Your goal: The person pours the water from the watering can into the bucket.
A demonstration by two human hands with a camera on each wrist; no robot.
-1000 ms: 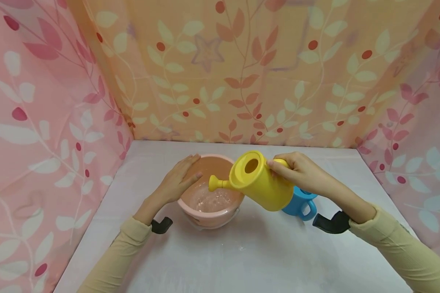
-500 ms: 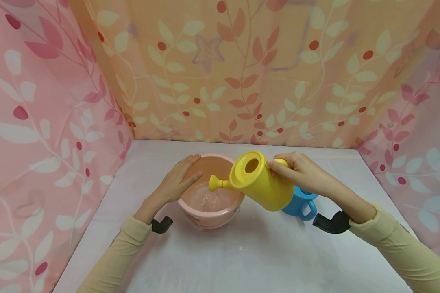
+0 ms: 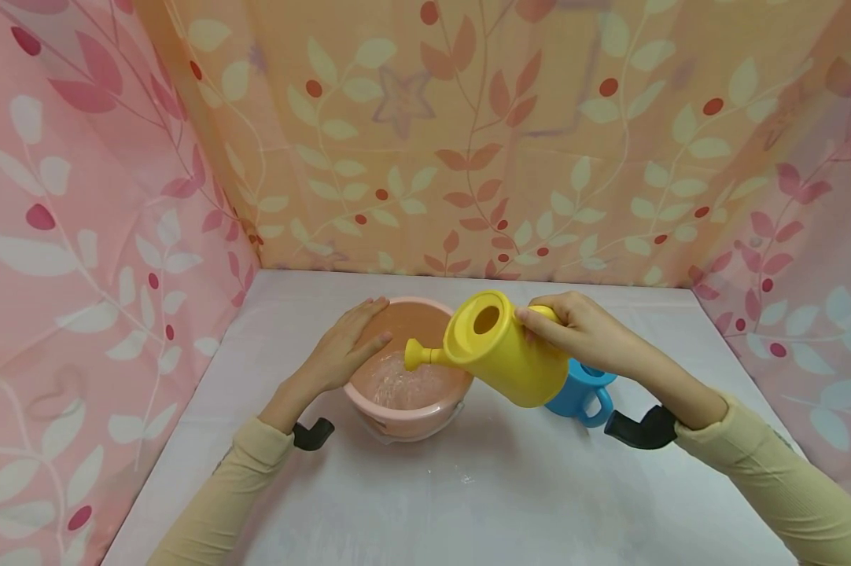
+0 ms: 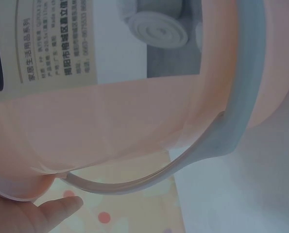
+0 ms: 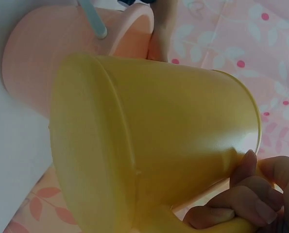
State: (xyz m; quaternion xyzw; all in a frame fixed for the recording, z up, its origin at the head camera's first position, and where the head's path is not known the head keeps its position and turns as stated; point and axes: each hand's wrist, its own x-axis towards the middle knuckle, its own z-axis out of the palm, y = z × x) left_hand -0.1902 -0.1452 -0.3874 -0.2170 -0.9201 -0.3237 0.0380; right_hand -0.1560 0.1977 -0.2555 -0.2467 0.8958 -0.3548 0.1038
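Note:
My right hand (image 3: pixel 574 326) grips the handle of a yellow watering can (image 3: pixel 513 358), fingers curled round it in the right wrist view. The can is tilted left, its spout (image 3: pixel 421 355) over the mouth of a pink bucket (image 3: pixel 407 420). Water (image 3: pixel 400 385) ripples inside the bucket below the spout. With fingers fairly straight, my left hand (image 3: pixel 337 350) rests at the bucket's left rim, thumb over the opening. The left wrist view shows the bucket's side, its label (image 4: pixel 42 53) and grey-white handle (image 4: pixel 183 165).
Behind the watering can stands a blue cup with a handle (image 3: pixel 594 405), partly hidden. Water drops (image 3: pixel 466 475) lie on the white table (image 3: pixel 510 503) in front of the bucket. Patterned cloth walls (image 3: pixel 468 157) close off the back and both sides.
The water in the bucket keeps rippling, its surface pattern shifting. Both hands, the watering can and the bucket stay in nearly the same place.

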